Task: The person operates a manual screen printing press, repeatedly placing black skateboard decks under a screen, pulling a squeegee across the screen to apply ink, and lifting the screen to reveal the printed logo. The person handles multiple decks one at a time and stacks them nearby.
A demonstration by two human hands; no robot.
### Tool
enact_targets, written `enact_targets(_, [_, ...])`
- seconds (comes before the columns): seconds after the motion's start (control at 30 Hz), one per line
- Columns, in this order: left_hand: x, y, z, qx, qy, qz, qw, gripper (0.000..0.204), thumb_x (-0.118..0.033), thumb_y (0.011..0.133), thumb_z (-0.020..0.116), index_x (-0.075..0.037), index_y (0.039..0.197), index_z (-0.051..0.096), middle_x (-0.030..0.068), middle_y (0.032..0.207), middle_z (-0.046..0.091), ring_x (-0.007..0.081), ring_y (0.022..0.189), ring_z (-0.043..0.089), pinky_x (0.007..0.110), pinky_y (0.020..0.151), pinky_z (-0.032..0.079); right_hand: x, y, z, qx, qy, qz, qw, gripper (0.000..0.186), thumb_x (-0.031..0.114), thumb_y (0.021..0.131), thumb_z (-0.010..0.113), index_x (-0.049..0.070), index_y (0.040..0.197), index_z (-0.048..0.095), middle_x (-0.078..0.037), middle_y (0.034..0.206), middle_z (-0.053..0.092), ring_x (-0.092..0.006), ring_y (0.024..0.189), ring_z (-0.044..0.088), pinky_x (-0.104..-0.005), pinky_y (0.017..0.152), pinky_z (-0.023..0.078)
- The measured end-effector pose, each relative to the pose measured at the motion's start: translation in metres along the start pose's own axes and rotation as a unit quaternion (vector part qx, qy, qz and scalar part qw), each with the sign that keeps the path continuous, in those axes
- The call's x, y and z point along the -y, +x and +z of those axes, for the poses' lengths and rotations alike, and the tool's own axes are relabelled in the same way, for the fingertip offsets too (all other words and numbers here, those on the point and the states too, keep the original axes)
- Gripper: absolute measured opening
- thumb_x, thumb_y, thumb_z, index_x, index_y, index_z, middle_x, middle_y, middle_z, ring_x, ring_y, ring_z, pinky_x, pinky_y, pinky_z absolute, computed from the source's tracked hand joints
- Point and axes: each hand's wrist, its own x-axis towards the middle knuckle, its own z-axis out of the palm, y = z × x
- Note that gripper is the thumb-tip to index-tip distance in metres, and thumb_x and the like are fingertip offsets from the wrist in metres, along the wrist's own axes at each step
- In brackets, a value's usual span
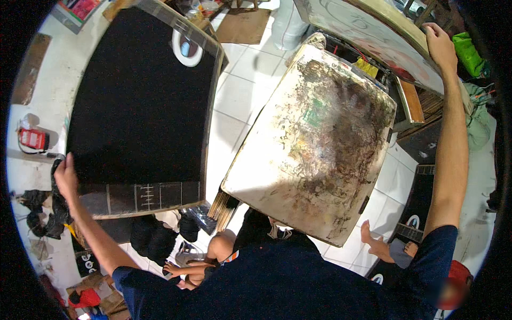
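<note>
My left hand [66, 177] is at the lower left corner of a large black board [138, 106] and closes on a black cloth [56, 205] that hangs below it. The board has a pale strip with chalk marks along its near edge and a white oval shape [186, 48] near its far corner. My right hand [440, 46] reaches far up to the right and grips the upper edge of a tilted painted panel [362, 26]. Between my arms stands a white table [314, 144] heavily stained with paint.
A red device [33, 139] sits on the white ledge at left. A bundle of sticks [221, 205] leans under the table's near corner. Another person's bare foot [376, 244] and knee [220, 246] rest on the white tile floor [240, 90]. Green bags [469, 53] lie at right.
</note>
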Motion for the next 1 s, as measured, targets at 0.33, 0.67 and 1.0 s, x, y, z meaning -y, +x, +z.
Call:
enact_targets(0.33, [0.061,-0.131,0.051,-0.008,-0.403,-0.191,0.895,0.033,-0.033,0.097,0.072,-0.004,0.084,0.064,-0.0004,0.077,0.056,0.0178,0.069,0.050,0.037,0.066,0.043,0.052,-0.051,-0.023,-0.062,0.025,0.063,0.996,0.042,0.038,0.089,0.054,0.011,0.112,0.076,-0.020,0.116,0.073,-0.0391,0.112,0.068,-0.0491,0.098,0.054])
enact_targets(0.67, [-0.159,-0.285,0.253,0.369,-0.378,-0.074,0.846,0.038,-0.030,0.094,0.075,0.007,0.089,0.069,0.0024,0.081,0.065,0.0138,0.072,0.053,0.032,0.067,0.045,0.057,-0.061,-0.024,-0.049,0.016,0.059,0.997,0.043,0.039,0.090,0.053,0.011,0.114,0.076,-0.022,0.115,0.073,-0.0406,0.111,0.069,-0.0503,0.099,0.053])
enact_targets(1.0, [-0.275,-0.315,0.308,0.450,-0.320,0.072,0.831,0.071,-0.048,0.074,0.091,0.012,0.104,0.068,0.0236,0.094,0.075,0.0309,0.085,0.072,0.040,0.082,0.056,0.058,-0.052,-0.026,-0.049,0.039,0.065,0.996,0.043,0.042,0.091,0.051,0.012,0.107,0.078,-0.024,0.110,0.073,-0.0430,0.106,0.070,-0.0516,0.095,0.055])
